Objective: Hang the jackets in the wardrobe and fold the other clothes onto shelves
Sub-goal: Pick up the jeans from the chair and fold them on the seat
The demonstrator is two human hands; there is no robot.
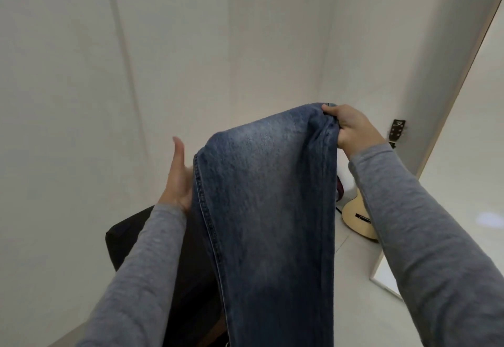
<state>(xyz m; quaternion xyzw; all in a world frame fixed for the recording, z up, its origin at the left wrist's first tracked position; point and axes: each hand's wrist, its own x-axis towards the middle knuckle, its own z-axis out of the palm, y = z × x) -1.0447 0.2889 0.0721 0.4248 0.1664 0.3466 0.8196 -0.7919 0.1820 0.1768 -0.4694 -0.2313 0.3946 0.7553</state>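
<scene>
Denim jeans point(267, 196) faded, draped; R hand point(351, 128) pinches edge.

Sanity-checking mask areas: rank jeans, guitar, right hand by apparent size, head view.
1. jeans, clearly largest.
2-3. right hand and guitar: visible areas look alike; guitar is farther and partly behind the sleeve, so unranked.

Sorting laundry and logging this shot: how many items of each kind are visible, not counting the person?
Blue jeans: 1
Acoustic guitar: 1
Black bulky item, kind unclear: 1
Total: 3
</scene>
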